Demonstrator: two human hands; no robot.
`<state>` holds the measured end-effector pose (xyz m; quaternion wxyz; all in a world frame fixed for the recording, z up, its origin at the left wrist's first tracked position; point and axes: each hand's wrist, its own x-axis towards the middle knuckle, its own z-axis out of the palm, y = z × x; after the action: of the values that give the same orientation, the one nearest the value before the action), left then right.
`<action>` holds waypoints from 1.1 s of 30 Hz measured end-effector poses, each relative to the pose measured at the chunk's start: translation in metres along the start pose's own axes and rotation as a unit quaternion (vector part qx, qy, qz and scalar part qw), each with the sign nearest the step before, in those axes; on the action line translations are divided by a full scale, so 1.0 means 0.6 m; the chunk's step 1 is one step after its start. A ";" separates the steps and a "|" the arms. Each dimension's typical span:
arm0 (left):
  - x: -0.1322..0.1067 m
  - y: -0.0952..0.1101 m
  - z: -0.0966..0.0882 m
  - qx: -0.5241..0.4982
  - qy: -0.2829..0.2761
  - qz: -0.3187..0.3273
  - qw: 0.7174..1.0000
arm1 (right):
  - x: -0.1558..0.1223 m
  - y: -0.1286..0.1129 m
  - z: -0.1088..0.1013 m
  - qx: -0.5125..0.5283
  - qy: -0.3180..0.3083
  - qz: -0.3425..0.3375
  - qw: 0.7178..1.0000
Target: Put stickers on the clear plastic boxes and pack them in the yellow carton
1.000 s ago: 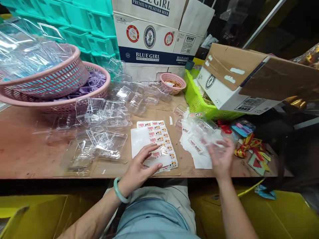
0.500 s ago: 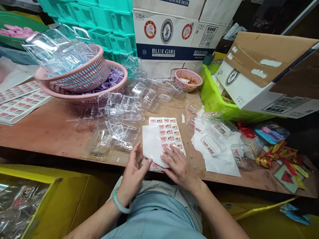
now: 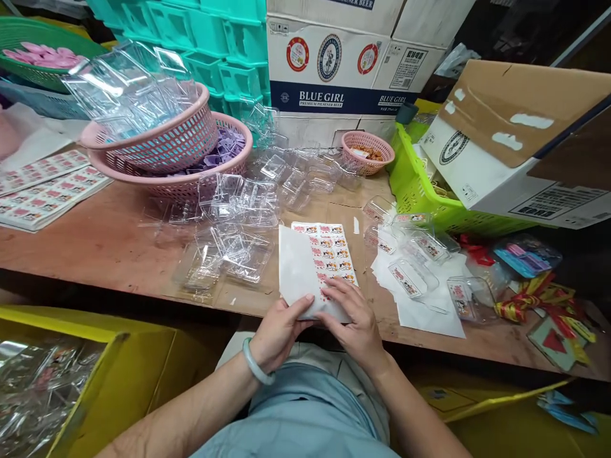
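A sheet of cat-print stickers (image 3: 334,245) lies at the front of the bench, its left part covered by a blank white paper (image 3: 296,264). Whether that paper is a folded part of the sheet or a separate piece, I cannot tell. My left hand (image 3: 281,331) pinches the near edge of the white paper, thumb on top and fingers underneath. Over the lower right corner of the sticker sheet, my right hand (image 3: 353,318) has its bent fingers on top and its thumb along the front edge.
Clear plastic boxes (image 3: 233,254) pile up to the left. Stickered clear boxes (image 3: 410,278) rest on white papers (image 3: 429,318) to the right. Pink baskets (image 3: 167,181), a green crate (image 3: 424,191) and a tilted carton (image 3: 501,127) stand behind. More sticker sheets (image 3: 42,197) lie far left.
My left hand has gone from spread fingers beside the sheet to a pinch on the white paper's near edge. My right hand stays at the sheet's lower right. The view has shifted slightly.
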<state>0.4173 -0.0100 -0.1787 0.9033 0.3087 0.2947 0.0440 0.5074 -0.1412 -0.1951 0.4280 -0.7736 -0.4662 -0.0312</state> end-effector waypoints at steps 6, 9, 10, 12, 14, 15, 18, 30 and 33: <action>0.011 -0.002 0.010 0.040 -0.037 0.014 0.998 | 0.005 0.012 0.010 0.026 0.046 -0.001 0.999; 0.017 -0.001 0.012 0.073 -0.043 0.025 0.996 | 0.005 0.016 0.011 0.061 0.070 0.051 0.994; 0.019 -0.001 0.012 0.080 -0.043 0.025 0.996 | 0.005 0.017 0.010 0.077 0.083 0.083 0.990; 0.021 -0.001 0.011 0.085 -0.041 0.018 0.995 | 0.005 0.020 0.008 0.115 0.096 0.141 0.979; 0.024 -0.001 0.010 0.077 -0.038 0.013 0.996 | 0.007 0.022 0.006 0.134 0.074 0.148 0.977; 0.026 -0.001 0.009 0.071 -0.035 0.012 0.997 | 0.008 0.023 0.005 0.132 0.054 0.131 0.981; 0.030 -0.001 0.007 0.060 -0.028 0.019 0.998 | 0.010 0.024 0.006 0.108 0.033 0.074 0.991; 0.034 0.000 0.007 0.037 0.026 -0.011 0.999 | 0.047 0.063 0.000 0.357 0.317 0.308 0.823; 0.017 0.021 -0.013 0.035 -0.023 -0.090 0.995 | 0.068 0.074 -0.030 0.355 0.403 0.273 0.798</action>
<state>0.4223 0.0070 -0.1814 0.8988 0.3128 0.3021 -0.0549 0.5697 -0.1340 -0.1937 0.8126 -0.5803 0.0007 -0.0543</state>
